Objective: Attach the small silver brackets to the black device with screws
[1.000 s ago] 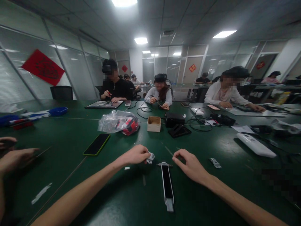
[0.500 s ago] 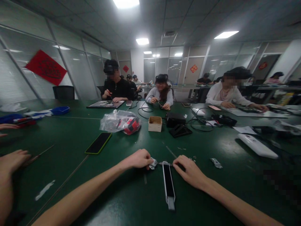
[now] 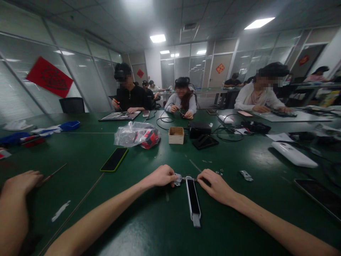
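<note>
My left hand (image 3: 163,175) pinches a small grey metal bracket (image 3: 178,180) with holes in it. The bracket lies right beside the left end of a thin rod (image 3: 184,178). This rod crosses the top of a long, narrow piece with a black face and a white frame (image 3: 193,195), which lies on the green table with its grey tab towards me. At the rod's right end, the fingertips of my right hand (image 3: 213,185) are pinched together; they hide what they grip there. A second metal bracket (image 3: 246,175) lies to the right, with several tiny parts (image 3: 220,172) between.
A green-edged phone (image 3: 114,159) and a plastic bag (image 3: 137,135) lie to the left. Beyond stand a small open box (image 3: 176,136) and a black box (image 3: 199,129). A co-worker's hand (image 3: 22,183) holds a screwdriver (image 3: 54,174). A white device (image 3: 294,154) and a dark phone (image 3: 319,197) lie right.
The bracket in my left hand has come slightly closer to the rod's left end. My view has shifted a little. A co-worker's other hand has left the far left edge.
</note>
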`<state>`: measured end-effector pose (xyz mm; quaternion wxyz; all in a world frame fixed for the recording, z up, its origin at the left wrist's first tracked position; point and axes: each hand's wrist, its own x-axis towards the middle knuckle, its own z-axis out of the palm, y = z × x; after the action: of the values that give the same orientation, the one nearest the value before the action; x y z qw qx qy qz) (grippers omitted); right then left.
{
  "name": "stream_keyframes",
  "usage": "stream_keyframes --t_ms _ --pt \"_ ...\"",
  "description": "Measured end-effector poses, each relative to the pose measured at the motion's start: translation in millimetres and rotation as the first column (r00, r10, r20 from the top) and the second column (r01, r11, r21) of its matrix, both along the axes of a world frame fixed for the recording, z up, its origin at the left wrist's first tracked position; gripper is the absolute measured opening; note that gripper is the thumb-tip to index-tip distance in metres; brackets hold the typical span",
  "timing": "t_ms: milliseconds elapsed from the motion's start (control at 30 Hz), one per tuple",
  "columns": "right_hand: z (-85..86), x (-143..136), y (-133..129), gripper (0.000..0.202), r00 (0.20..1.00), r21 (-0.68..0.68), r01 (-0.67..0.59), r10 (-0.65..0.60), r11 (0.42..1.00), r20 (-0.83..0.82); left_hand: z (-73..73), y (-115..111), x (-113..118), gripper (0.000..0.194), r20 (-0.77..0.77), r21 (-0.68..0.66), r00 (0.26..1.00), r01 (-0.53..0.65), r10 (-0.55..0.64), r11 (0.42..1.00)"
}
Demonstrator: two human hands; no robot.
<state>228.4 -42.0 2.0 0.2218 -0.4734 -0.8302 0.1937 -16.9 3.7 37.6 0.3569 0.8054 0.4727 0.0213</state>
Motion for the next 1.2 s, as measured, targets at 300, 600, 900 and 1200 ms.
stream_keyframes --t_ms 300,600,900,1200 --pt "-2.5 0.8 0.8 0.022 1.000 0.057 -0.023 0.024 0.998 -0.008 -6.5 -14.4 7.1 0.025 0.112 0.102 0.994 -0.021 0.010 0.995" --pt "-1.3 0.2 -0.7 0.019 1.000 0.064 -0.018 0.018 0.998 0.003 -4.5 -14.5 5.4 0.008 0.042 0.288 0.991 0.112 -0.130 0.951" --pt "-1.7 0.2 0.6 0.019 1.000 0.051 -0.017 0.017 0.999 0.006 -1.0 -14.0 3.3 0.012 0.002 0.315 0.974 0.215 -0.227 0.925" --pt "2.8 0.6 -2.1 0.019 1.000 0.024 -0.013 0.013 1.000 0.013 -4.2 -14.5 4.1 0.013 0.021 0.347 0.972 0.212 -0.233 0.914"
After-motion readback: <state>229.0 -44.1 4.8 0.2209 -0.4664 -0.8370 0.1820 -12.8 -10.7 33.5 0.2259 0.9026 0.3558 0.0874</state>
